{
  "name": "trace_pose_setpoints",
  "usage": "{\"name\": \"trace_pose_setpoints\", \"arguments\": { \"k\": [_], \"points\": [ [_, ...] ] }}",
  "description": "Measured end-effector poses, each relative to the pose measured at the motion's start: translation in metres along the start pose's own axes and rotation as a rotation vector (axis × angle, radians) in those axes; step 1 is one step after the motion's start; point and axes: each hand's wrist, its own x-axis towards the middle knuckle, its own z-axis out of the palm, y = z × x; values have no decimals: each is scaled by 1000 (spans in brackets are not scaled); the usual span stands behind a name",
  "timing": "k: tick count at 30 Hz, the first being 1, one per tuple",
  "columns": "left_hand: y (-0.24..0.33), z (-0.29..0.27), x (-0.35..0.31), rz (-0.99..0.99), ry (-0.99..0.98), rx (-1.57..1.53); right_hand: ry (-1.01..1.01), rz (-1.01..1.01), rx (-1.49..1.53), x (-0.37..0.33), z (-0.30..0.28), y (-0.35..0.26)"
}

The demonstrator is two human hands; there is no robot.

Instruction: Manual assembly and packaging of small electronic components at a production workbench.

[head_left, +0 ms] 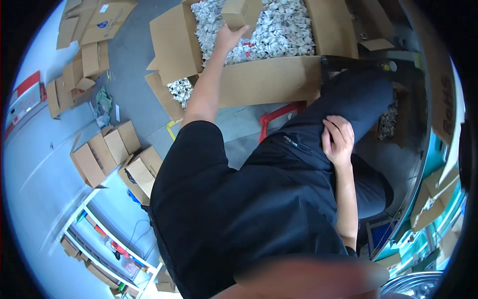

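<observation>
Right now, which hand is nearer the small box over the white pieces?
Left. The left hand touches the small box; the right hand lies farther off, on the trousers.

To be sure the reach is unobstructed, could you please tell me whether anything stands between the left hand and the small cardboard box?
Nothing visible does: the left hand has its fingers at the near end of the small cardboard box, over the white pieces in the large carton.

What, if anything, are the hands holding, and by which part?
Left hand: seemingly a small cardboard box, by its near end. Right hand: nothing visible.
</observation>
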Motion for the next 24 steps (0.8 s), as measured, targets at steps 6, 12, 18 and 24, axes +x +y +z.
{"name": "trace_pose_setpoints", "arguments": {
  "k": [6,12,18,24],
  "points": [
    [-48,-5,-1,-344,-27,-116,-35,46,-91,1,3,1],
    [-33,37,-16,-149,-459,-118,-71,64,-138,11,8,0],
    [-15,85,-17,244,-694,206,-111,45,-109,28,20,3],
    [-16,83,-17,320,-647,543,-115,46,-108,31,20,3]
  ]
}}
